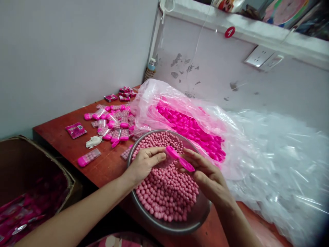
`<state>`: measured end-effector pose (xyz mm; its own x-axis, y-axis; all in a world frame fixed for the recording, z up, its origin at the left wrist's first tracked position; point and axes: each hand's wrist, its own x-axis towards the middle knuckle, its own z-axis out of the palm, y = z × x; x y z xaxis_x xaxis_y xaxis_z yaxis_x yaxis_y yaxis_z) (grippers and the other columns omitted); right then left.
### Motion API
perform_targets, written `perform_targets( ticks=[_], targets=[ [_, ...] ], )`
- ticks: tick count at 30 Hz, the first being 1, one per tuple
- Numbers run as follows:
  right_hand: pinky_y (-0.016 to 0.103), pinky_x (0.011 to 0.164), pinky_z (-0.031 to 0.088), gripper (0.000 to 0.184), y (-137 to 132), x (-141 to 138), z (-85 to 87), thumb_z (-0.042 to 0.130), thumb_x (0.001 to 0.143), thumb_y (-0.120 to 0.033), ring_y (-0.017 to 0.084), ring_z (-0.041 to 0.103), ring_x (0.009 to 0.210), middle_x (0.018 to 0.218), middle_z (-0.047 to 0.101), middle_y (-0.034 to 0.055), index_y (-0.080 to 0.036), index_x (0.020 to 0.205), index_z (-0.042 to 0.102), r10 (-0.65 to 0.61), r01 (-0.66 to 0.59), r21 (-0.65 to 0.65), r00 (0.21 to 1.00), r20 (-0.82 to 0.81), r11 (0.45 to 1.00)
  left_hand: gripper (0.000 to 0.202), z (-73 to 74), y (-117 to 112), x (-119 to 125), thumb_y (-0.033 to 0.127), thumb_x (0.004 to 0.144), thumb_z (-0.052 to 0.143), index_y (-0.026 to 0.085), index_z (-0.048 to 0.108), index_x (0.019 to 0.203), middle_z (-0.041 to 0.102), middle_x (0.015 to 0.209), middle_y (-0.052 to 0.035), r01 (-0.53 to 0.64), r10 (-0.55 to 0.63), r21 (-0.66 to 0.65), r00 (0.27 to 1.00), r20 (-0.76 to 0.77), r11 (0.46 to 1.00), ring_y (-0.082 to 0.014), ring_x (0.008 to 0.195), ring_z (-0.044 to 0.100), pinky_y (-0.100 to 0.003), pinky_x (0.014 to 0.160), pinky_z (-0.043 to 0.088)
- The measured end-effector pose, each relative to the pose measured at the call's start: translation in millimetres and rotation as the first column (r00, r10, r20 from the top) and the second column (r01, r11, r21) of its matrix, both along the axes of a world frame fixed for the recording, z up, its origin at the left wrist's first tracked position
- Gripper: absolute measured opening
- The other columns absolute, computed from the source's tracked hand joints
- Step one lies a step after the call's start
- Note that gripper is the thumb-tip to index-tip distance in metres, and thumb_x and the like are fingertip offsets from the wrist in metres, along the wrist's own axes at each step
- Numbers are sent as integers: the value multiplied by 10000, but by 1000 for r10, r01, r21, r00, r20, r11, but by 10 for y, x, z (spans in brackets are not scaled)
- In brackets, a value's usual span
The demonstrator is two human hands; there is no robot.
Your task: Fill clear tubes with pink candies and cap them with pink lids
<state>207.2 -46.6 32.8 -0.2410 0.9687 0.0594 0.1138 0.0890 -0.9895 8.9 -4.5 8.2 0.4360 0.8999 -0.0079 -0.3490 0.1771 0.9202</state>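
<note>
My left hand [146,163] pinches a small clear container [163,162] fitted with a pink flip cap [171,151]. The cap's lid [187,164] hangs open toward the right. Around that lid, my right hand [209,175] has its thumb and fingers apart; whether a fingertip touches the lid I cannot make out. Below both hands is a grey metal bowl [169,228] holding many pink balls [164,195]. Beyond the bowl, a clear plastic bag [154,91] lies open over a heap of bright pink caps [190,127].
Filled containers with pink caps [113,118] lie piled on the red table [61,120], with one container [88,157] apart. Nearby are pink packets [75,130] and a white crumpled item [94,141]. Clear plastic [282,164] heaps at right. A cardboard box [69,181] stands lower left.
</note>
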Motion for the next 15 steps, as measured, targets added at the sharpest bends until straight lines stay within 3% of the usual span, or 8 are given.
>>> perform_targets(
  ticks=[2,6,9,11,15],
  targets=[
    [398,806,507,419,-13,45,-56,675,741,-347,226,637,908,1167,611,57,-307,1147,577,-38,30,-69,993,-116,997,277,-10,13,-13,232,788,588,147,680,1035,721,911,-62,-5,5,-8,1000,20,1000,-196,835,652,-301,770,505],
    [377,813,497,281,40,-17,-80,666,739,-397,205,635,849,972,676,60,-237,970,661,-148,131,-98,970,-190,986,236,3,-19,-27,214,795,582,182,709,991,714,940,-53,18,13,244,992,-124,970,-206,904,630,-320,860,462],
    [414,849,480,341,111,-136,-8,664,727,-414,235,609,948,1020,663,88,-199,991,656,-66,2,-256,968,-243,967,223,13,-44,-33,209,797,585,214,714,979,696,981,-50,-7,96,403,975,-200,915,-210,983,591,-324,908,428],
    [440,837,485,331,141,-207,33,656,725,-405,237,623,920,982,675,89,-183,969,664,-9,-108,-380,955,-295,919,225,8,-52,-41,201,799,582,227,712,981,687,993,-46,-28,144,446,963,-228,894,-209,1020,567,-326,923,417],
    [438,828,495,262,152,-302,40,665,690,-340,215,642,841,862,686,68,-163,884,679,-56,-145,-476,922,-384,868,228,0,-63,-55,204,813,567,230,706,991,677,992,-46,-27,165,476,954,-250,879,-203,1015,567,-315,911,426]
  ],
)
